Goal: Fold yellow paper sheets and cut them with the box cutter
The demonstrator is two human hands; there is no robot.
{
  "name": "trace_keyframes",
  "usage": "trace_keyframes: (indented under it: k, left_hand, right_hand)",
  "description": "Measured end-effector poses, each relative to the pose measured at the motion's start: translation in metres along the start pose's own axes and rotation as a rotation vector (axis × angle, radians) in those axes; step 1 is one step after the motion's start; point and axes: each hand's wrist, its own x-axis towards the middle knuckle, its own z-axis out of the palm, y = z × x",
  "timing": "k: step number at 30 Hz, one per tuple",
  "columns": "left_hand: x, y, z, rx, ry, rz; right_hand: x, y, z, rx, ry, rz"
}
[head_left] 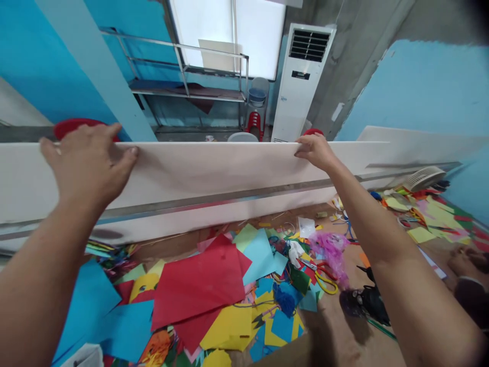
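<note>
Both my hands grip the top edge of a long white board (214, 171) stretching across the view; beyond the board, near its middle, I see the rim of a whitish round container (243, 137), its contents hidden from me; farther beyond, a dark bluish basin (257, 95) sits above a red stool (254, 122), and I cannot tell what it holds; on the near side of the board, toward the right, lies a crumpled pink plastic bag (330, 247), contents unclear

My left hand (86, 163) is spread fairly wide, fingers over the board's edge, thumb on the near face; my right hand (314, 149) is more closed, pinching the edge between thumb and fingers; a red rounded thing (76, 124) shows just behind the left hand, partly hidden by the board

Below the board, on the near side, red paper (202, 278), yellow paper (231, 326) and blue paper (128, 329) overlap; yellow-handled scissors (325, 283) lie beside the pink bag; nearer the right border, another person's hand (464, 260) is partly visible
</note>
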Motion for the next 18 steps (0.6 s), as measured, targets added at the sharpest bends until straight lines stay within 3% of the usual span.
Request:
trace_keyframes:
  k: [5,8,18]
  left_hand:
    - [-0.017,-0.013,0.009,0.023,0.075,0.001]
    - [-0.022,-0.014,0.007,0.042,0.061,0.011]
    - [-0.002,0.004,0.005,-0.025,-0.014,0.014]
  right_hand:
    - [-0.008,0.000,0.003,0.008,0.032,-0.051]
    - [-0.013,0.000,0.003,0.001,0.022,-0.049]
    - [-0.008,-0.010,-0.002,-0.084,-0.005,-0.048]
